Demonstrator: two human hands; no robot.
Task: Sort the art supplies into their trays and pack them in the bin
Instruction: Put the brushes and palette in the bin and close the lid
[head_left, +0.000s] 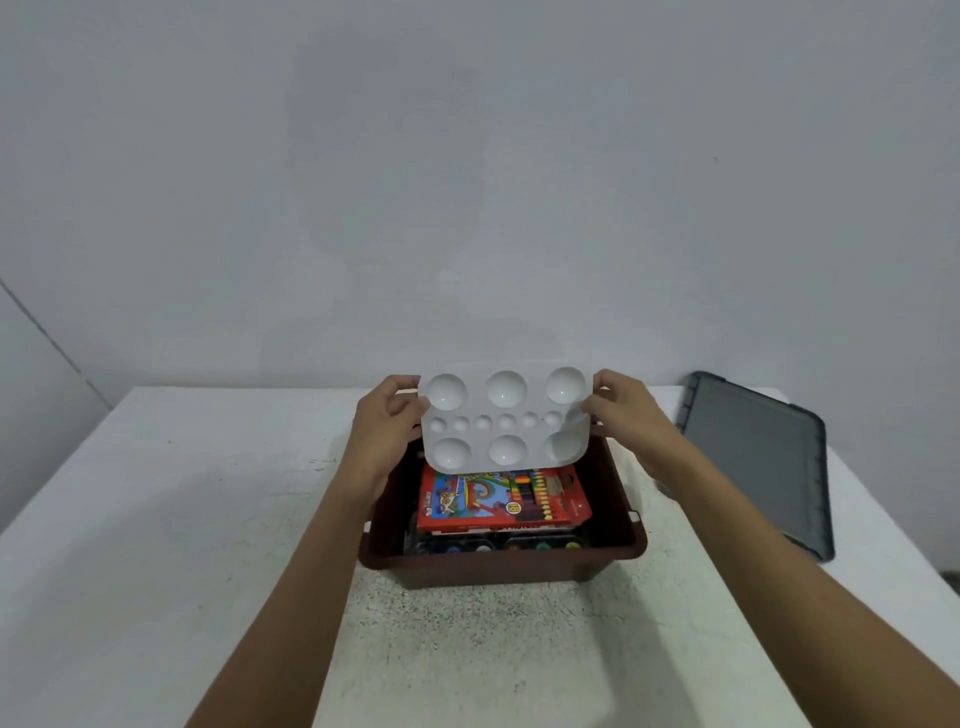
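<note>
Against a bare grey wall, the white bench (156, 519) carries a brown bin (504, 564), its grey lid (758, 457) set aside, probably to keep the top clear for packing. Over the bin the left hand (387, 431) and right hand (626, 410) hold a white paint palette (506, 418) tilted, fingers clamped on its two short edges, above a red crayon box (498, 501) lying on paint pots (498, 544).

palette (506, 415) hides far wall of bin (498, 566) and top edge of crayon box (467, 501) | paint pots (543, 545) under box mostly covered | box print too small to read
</note>
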